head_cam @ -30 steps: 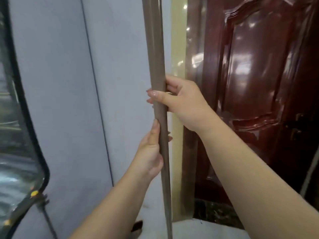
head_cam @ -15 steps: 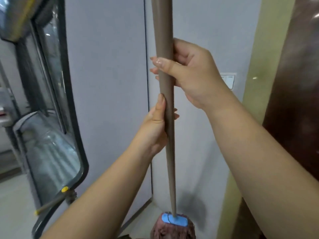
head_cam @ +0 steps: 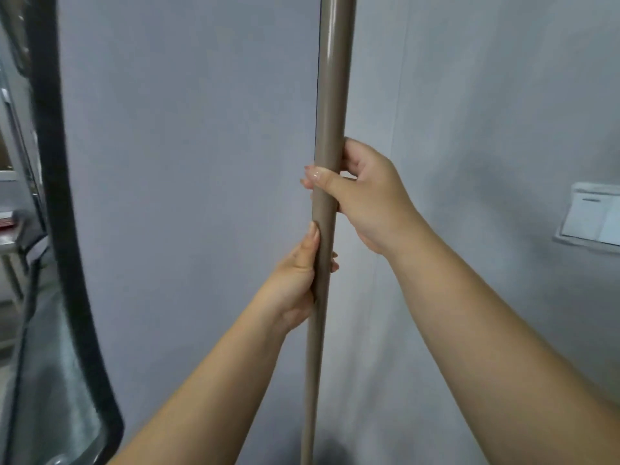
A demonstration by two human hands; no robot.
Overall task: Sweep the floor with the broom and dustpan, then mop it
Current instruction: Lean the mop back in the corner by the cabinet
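A long taupe mop handle (head_cam: 330,95) stands nearly upright in the middle of the view, running from the top edge to the bottom edge. My right hand (head_cam: 365,196) grips it higher up, fingers wrapped round the pole with the thumb across the front. Just below, my left hand (head_cam: 295,280) grips the same pole, thumb lying up along it. The mop head is out of view below the frame. No broom or dustpan is visible.
A grey wall (head_cam: 188,162) stands close behind the pole, with a panel seam behind it. A white switch plate (head_cam: 590,214) sits on the wall at the right. A black-framed glass door (head_cam: 63,263) fills the left edge.
The view has turned left and up: the dark red door and the mop head have left the frame. Both hands keep their grip on the pole.
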